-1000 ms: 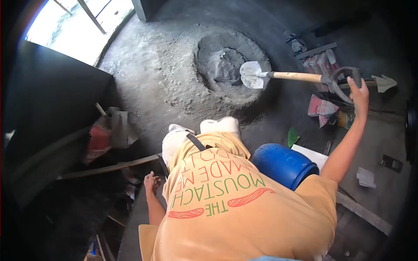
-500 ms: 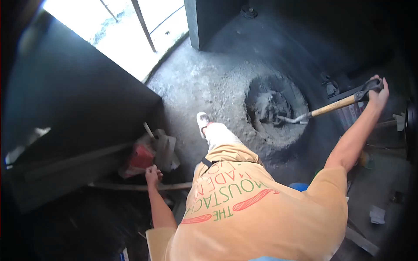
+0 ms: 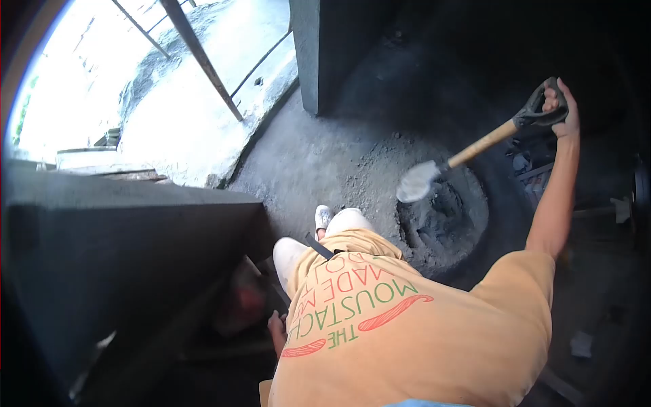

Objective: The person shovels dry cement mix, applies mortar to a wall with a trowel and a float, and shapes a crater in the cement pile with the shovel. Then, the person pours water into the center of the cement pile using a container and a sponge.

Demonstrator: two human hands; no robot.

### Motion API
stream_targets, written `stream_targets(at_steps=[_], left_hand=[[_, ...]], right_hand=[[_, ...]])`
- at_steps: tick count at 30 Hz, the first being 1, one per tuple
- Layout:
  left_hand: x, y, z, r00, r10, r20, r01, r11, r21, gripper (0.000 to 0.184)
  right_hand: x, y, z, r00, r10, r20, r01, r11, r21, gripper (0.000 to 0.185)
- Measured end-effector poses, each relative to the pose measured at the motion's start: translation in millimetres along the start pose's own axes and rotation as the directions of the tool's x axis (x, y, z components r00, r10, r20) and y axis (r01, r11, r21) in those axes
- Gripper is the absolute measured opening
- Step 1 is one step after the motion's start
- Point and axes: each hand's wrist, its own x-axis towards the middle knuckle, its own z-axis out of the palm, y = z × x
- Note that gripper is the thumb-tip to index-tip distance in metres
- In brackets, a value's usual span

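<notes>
One wood-shafted, black-handled metal shovel point(image 3: 483, 144), 2 o'clock; our right grip point(image 3: 568, 114) wraps its handle point(image 3: 529, 117); left grip point(image 3: 276, 326), 7 o'clock, state unclear.

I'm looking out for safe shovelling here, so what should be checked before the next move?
1. Right hand gripping the shovel by its handle: ok.
2. Left hand supporting the shaft: not ok, it is low beside the body, away from the shovel.
3. Visible shoe outside the ring of grey material: ok.
4. Other foot's placement: cannot tell, hidden.
5. Blade clear of the ring's edge: cannot tell, they overlap in view.
</notes>
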Motion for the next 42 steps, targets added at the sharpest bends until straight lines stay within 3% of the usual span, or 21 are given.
stream_targets(at_steps=[1, 4, 5, 6, 7, 8, 12, 13, 15, 17, 19, 21, 24, 26, 29, 30, 31, 33, 36, 40, 42], left_hand=[[8, 28, 21, 0.993, 0.072, 0.098, -0.079, 0.994, 0.07, 0.034], [66, 108, 88, 0.935, 0.132, 0.329, -0.227, 0.936, 0.269, 0.025], [57, 133, 103, 0.882, 0.244, 0.403, -0.41, 0.818, 0.404, 0.024], [30, 167, 119, 0.807, 0.328, 0.491, -0.571, 0.647, 0.505, 0.024], [-22, 220, 158, 0.897, 0.183, 0.402, -0.371, 0.806, 0.461, 0.023], [-60, 261, 194, 0.936, 0.161, 0.314, -0.287, 0.865, 0.412, 0.025], [-53, 405, 308, 0.783, 0.286, 0.552, -0.512, 0.801, 0.311, 0.033], [-59, 438, 337, 0.756, 0.347, 0.555, -0.575, 0.756, 0.312, 0.037], [-67, 493, 391, 0.703, 0.406, 0.585, -0.646, 0.707, 0.286, 0.039], [-73, 537, 439, 0.678, 0.375, 0.632, -0.654, 0.701, 0.286, 0.041], [-76, 563, 477, 0.697, 0.316, 0.644, -0.653, 0.65, 0.388, 0.039], [-64, 585, 510, 0.709, 0.212, 0.673, -0.636, 0.603, 0.481, 0.035], [-76, 611, 545, 0.723, 0.207, 0.659, -0.658, 0.497, 0.566, 0.035], [-82, 629, 563, 0.732, 0.171, 0.66, -0.644, 0.492, 0.586, 0.039], [-83, 651, 581, 0.738, 0.135, 0.661, -0.636, 0.466, 0.615, 0.044], [-85, 658, 586, 0.748, 0.132, 0.651, -0.626, 0.466, 0.625, 0.043], [-87, 663, 591, 0.755, 0.127, 0.643, -0.618, 0.464, 0.634, 0.043], [-85, 667, 597, 0.762, 0.113, 0.638, -0.613, 0.447, 0.652, 0.043], [-85, 672, 612, 0.764, 0.08, 0.64, -0.616, 0.383, 0.688, 0.043], [-88, 671, 636, 0.754, 0.02, 0.657, -0.635, 0.28, 0.72, 0.046], [-89, 666, 651, 0.74, -0.022, 0.672, -0.649, 0.238, 0.723, 0.049]], right_hand=[[5, 4, -4, 0.997, 0.076, -0.032, -0.076, 0.997, -0.007, 0.032], [10, 35, 13, 0.968, 0.106, -0.228, -0.194, 0.892, -0.408, 0.023], [14, 37, 11, 0.966, 0.113, -0.233, -0.199, 0.9, -0.389, 0.021], [18, 47, 12, 0.971, 0.12, -0.205, -0.218, 0.792, -0.57, 0.02], [30, 62, 13, 0.975, 0.125, -0.182, -0.219, 0.655, -0.723, 0.02], [47, 77, 9, 0.984, 0.134, -0.115, -0.173, 0.58, -0.796, 0.024], [132, 106, 65, 0.997, -0.016, 0.073, 0.075, 0.248, -0.966, 0.044], [154, 109, 84, 0.988, -0.075, 0.138, 0.147, 0.118, -0.982, 0.048], [213, 140, 90, 0.836, -0.375, 0.401, 0.39, -0.109, -0.914, 0.031], [254, 128, 147, 0.914, -0.232, 0.334, 0.254, -0.318, -0.914, 0.031], [310, 131, 185, 0.936, -0.13, 0.326, 0.271, -0.323, -0.907, 0.029], [367, 151, 203, 0.874, -0.177, 0.453, 0.389, -0.305, -0.869, 0.029], [413, 165, 237, 0.893, -0.14, 0.427, 0.364, -0.334, -0.87, 0.021], [448, 189, 240, 0.743, -0.22, 0.633, 0.49, -0.466, -0.737, 0.016], [476, 209, 247, 0.651, -0.248, 0.717, 0.547, -0.501, -0.67, 0.016], [482, 214, 251, 0.699, -0.253, 0.669, 0.561, -0.386, -0.732, 0.02], [489, 218, 255, 0.702, -0.258, 0.664, 0.558, -0.381, -0.737, 0.02], [497, 230, 262, 0.644, -0.304, 0.702, 0.632, -0.304, -0.712, 0.03], [505, 246, 279, 0.687, -0.423, 0.591, 0.553, -0.223, -0.803, 0.036], [460, 221, 290, 0.763, -0.415, 0.496, 0.45, -0.21, -0.868, 0.036], [431, 224, 272, 0.863, -0.464, 0.2, 0.403, 0.394, -0.826, 0.034]])
